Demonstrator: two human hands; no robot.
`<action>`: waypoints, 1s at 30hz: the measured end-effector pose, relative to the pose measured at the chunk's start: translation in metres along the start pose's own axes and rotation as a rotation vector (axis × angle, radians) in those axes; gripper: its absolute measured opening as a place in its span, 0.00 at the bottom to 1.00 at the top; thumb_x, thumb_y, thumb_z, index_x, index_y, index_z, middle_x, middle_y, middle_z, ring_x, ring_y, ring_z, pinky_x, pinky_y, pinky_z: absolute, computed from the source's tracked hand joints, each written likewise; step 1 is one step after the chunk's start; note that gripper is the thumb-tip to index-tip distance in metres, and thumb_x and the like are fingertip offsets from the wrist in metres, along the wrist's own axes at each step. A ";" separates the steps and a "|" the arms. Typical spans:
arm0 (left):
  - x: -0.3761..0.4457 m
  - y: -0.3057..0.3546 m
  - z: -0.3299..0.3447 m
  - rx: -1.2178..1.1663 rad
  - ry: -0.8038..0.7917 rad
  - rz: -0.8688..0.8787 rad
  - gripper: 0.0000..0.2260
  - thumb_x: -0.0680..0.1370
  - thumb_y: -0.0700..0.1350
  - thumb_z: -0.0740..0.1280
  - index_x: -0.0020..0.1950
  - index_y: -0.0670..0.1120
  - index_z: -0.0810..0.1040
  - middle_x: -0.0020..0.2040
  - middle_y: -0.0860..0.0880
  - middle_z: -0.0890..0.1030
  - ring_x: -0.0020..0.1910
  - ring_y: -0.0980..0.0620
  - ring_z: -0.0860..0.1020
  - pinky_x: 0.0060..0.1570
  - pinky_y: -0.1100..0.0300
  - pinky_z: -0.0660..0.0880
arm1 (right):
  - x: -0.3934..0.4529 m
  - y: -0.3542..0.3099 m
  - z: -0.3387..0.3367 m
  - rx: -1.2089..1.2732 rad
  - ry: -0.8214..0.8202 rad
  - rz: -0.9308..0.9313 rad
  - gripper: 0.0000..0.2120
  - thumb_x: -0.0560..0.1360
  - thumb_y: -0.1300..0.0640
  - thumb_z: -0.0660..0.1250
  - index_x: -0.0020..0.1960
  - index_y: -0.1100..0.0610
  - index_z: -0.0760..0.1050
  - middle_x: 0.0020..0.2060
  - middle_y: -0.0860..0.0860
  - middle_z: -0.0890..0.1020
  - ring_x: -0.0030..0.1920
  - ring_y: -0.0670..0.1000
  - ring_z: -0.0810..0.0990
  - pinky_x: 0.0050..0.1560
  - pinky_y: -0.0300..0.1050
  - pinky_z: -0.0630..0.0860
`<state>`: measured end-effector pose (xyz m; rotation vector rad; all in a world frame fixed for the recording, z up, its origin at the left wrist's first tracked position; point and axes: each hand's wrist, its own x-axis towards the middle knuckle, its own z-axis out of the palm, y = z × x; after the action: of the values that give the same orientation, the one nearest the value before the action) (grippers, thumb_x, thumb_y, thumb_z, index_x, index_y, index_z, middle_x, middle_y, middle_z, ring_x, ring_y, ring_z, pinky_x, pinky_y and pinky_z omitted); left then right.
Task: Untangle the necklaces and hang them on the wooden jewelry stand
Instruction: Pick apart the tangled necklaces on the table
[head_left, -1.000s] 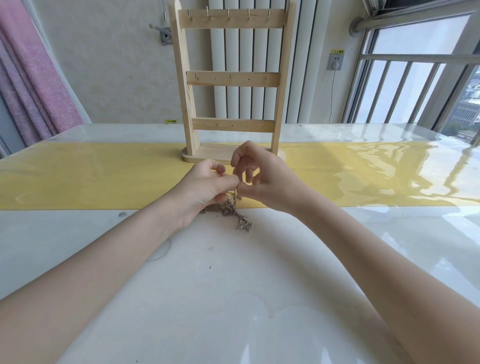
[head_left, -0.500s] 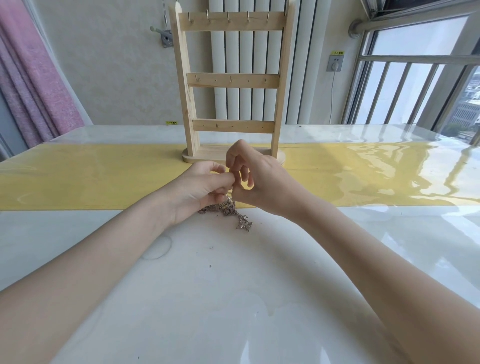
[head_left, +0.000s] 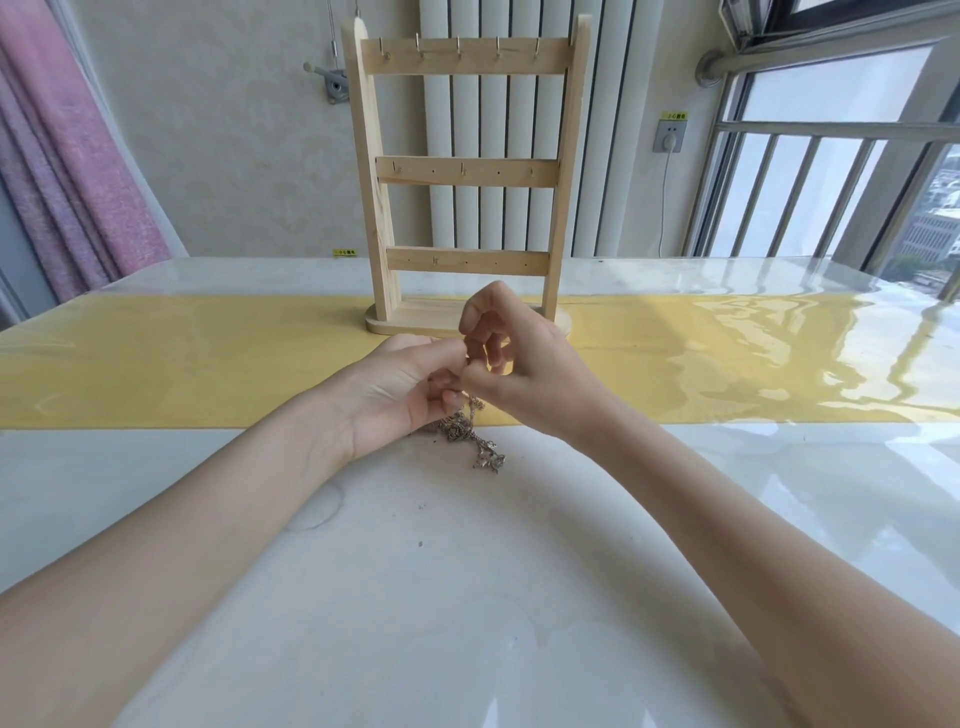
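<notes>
Necklaces still knotted, both hands pinching at the tangle

Necklaces (head_left: 470, 434) lie in a small knotted clump on the white part of the surface (head_left: 415, 597), right at the near edge of the yellow strip (head_left: 182, 364) and about midway between the left and right edges. The clump sits directly under our two hands, and a short tail of chain and pendants trails from it toward the near edge. A strand rises from the clump up into the fingers, so the knot hangs partly lifted below them.

Our left hand (head_left: 402, 387) comes in from the left with its palm turned up and toward us, its fingers (head_left: 441, 387) curled and pinching the chain. Our right hand (head_left: 511, 364) meets it from the right, thumb and forefinger pressed together on the same strand and the other fingers bent loosely above. The two pinches all but touch, so neither hand is nearer the knot than the other.

The stand (head_left: 467, 171) is upright just beyond the hands, on the yellow strip, and its hooks look bare. We judge the untangling is under way, and the next pull should draw the two pinches apart sideways, along the strip.
</notes>
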<state>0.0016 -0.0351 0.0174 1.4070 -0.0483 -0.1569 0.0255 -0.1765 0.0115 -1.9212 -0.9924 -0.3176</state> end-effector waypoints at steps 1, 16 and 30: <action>0.000 0.000 -0.001 0.048 -0.008 0.014 0.09 0.68 0.34 0.64 0.31 0.45 0.72 0.27 0.51 0.67 0.23 0.58 0.64 0.25 0.68 0.65 | 0.000 -0.001 0.000 -0.013 -0.017 -0.005 0.13 0.69 0.66 0.65 0.47 0.56 0.64 0.34 0.45 0.71 0.34 0.44 0.67 0.37 0.35 0.65; -0.005 0.002 0.000 0.136 0.005 -0.053 0.14 0.73 0.31 0.62 0.30 0.45 0.74 0.25 0.52 0.69 0.23 0.58 0.62 0.23 0.68 0.63 | -0.002 0.001 0.003 -0.337 -0.069 -0.250 0.12 0.67 0.64 0.64 0.49 0.62 0.67 0.36 0.50 0.73 0.40 0.52 0.67 0.37 0.41 0.63; 0.000 0.000 0.004 -0.014 0.133 0.281 0.15 0.66 0.33 0.65 0.42 0.47 0.63 0.34 0.48 0.69 0.26 0.57 0.66 0.28 0.68 0.69 | -0.002 -0.001 -0.001 0.464 0.282 0.278 0.13 0.73 0.72 0.63 0.47 0.56 0.66 0.34 0.49 0.74 0.33 0.45 0.70 0.38 0.39 0.70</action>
<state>0.0007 -0.0393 0.0185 1.3783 -0.1335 0.1694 0.0232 -0.1778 0.0117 -1.5127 -0.5439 -0.1708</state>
